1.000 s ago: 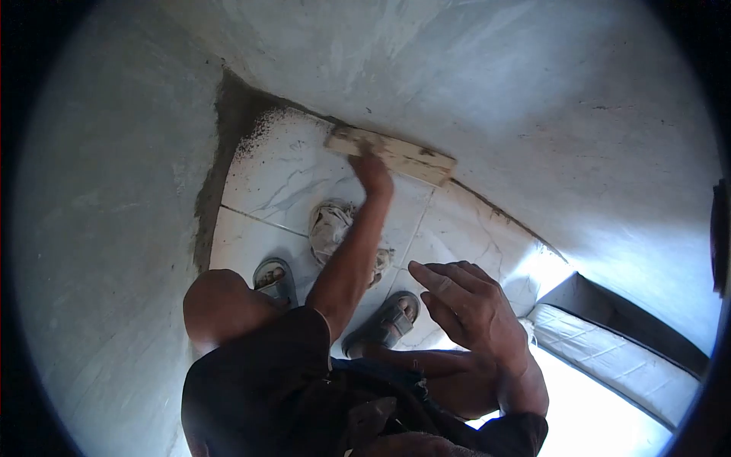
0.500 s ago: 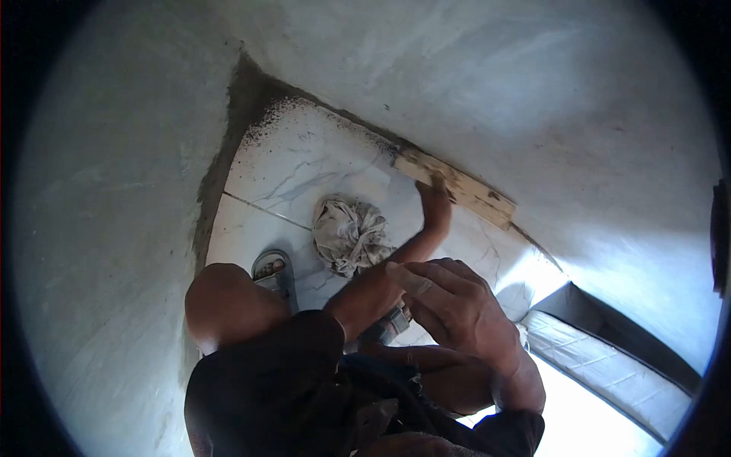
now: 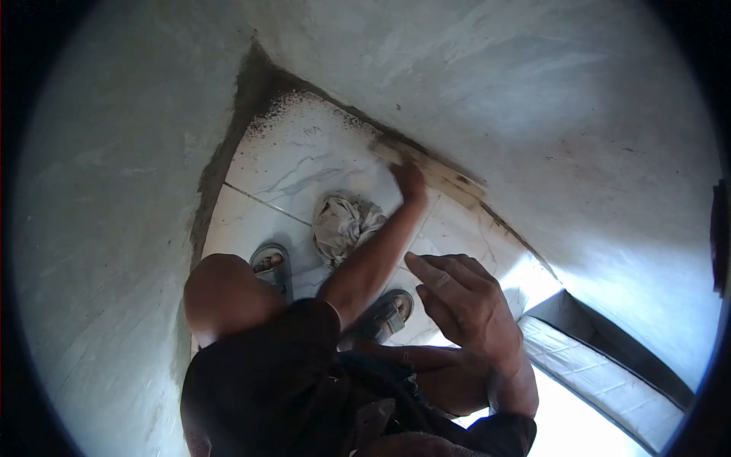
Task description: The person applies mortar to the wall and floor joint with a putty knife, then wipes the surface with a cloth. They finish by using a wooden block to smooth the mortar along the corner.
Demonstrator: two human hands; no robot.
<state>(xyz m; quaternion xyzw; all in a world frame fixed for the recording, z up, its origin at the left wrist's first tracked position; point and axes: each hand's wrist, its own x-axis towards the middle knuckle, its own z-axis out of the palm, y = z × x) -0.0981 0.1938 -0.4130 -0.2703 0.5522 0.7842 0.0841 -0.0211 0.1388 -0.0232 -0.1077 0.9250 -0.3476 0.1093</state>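
My left hand (image 3: 411,181) reaches out at arm's length and grips a wooden float (image 3: 449,179). The float lies flat along the joint where the white marble-pattern floor tiles (image 3: 293,164) meet the grey plastered wall (image 3: 487,84). My right hand (image 3: 466,308) hovers close to the camera above my knees, fingers spread and slightly curled, holding nothing. A crumpled grey rag (image 3: 343,221) lies on the tiles just left of my left forearm.
I squat in a room corner, sandalled feet (image 3: 270,265) (image 3: 384,318) on the tiles. Dark wet mortar (image 3: 251,91) fills the corner and runs down the left wall's base. A second plastered wall (image 3: 106,228) stands at left. A bright doorway threshold (image 3: 609,373) is at lower right.
The left hand slid the float to the right along the wall joint, then back a little to the left. The right hand stayed near the camera, open.
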